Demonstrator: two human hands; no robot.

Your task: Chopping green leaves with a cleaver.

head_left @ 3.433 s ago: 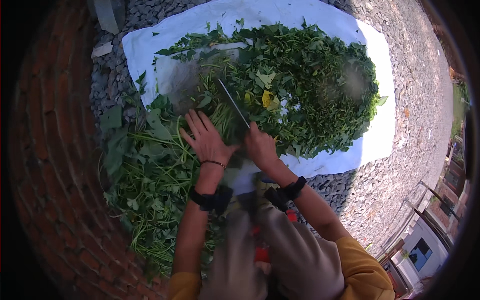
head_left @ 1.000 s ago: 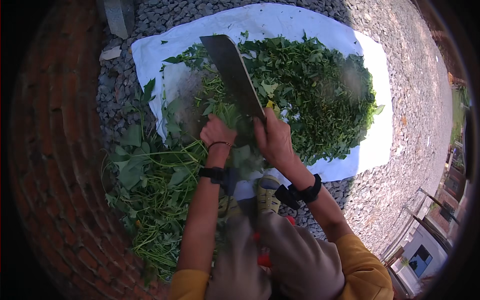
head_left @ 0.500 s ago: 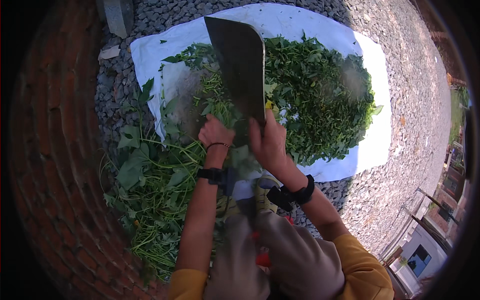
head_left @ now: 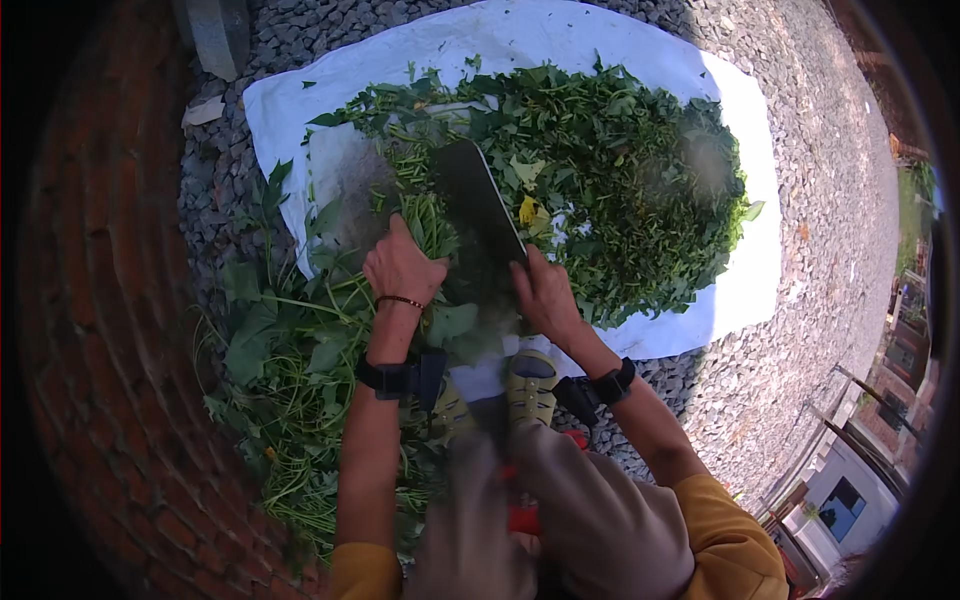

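My right hand (head_left: 548, 294) is closed round the handle of a wide, dark-bladed cleaver (head_left: 477, 195). Its blade points away from me, low over the cut greens. Just left of the blade, my left hand (head_left: 405, 262) grips a bunch of leafy green stems (head_left: 428, 222). The stems stick out beyond my fingers over a grey, worn board (head_left: 352, 170). To the right lies a broad heap of chopped leaves and stems (head_left: 640, 190), spread on a white sheet (head_left: 753, 290). Uncut leafy vines (head_left: 300, 400) pile up beside my left forearm.
A brick wall (head_left: 110, 330) runs along the left. Grey gravel (head_left: 820, 200) surrounds the sheet, and a concrete block (head_left: 217, 40) stands at the far left. My feet in olive shoes (head_left: 531, 385) are close to the sheet's near edge.
The cleaver has come down from a raised, upright position to low beside the bunch. My left hand has shifted slightly left and nearer the far side, still holding the stems.
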